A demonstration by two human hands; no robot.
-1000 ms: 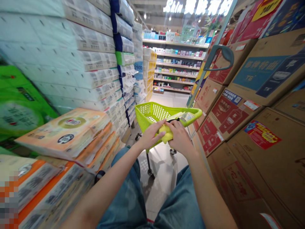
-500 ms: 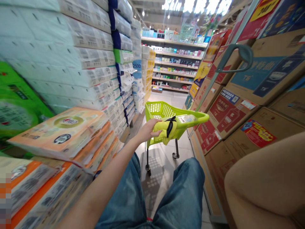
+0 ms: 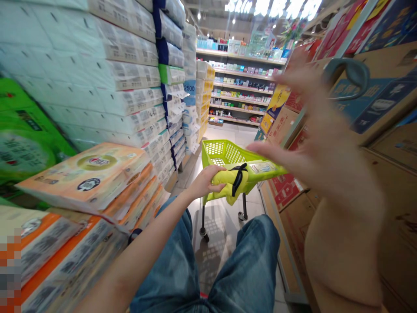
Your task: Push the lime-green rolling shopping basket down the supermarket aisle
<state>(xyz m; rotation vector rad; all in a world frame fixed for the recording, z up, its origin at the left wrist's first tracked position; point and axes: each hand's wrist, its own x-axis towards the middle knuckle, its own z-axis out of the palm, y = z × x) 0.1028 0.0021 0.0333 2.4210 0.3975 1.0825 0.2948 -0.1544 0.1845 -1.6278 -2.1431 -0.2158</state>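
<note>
Taking twelve o'clock as dead ahead of the body, find stacked tissue packs rising high from nine to eleven, and cardboard cartons walling in the side from one to three. See shelves of small goods well off at twelve. Look nearer on that line for a lime-green cart, and for denim-clad legs at six o'clock from it. Note the right hand raised at two o'clock, large and blurred, thumb and fingers spread wide around nothing visible. Place a grey handle just past those fingers, between twelve and one from the palm; cannot tell touching from apart through the blur. Find the left hand curled round the nine-o'clock end of a yellow wrap on the cart's push bar. Read the wrap's long axis as roughly nine to three, extending toward three from the left hand, clearly the nearer; from the right, trace it between eight and nine, well apart. Spot, smallest, a black strap crossing the wrap near the left fingertips
</note>
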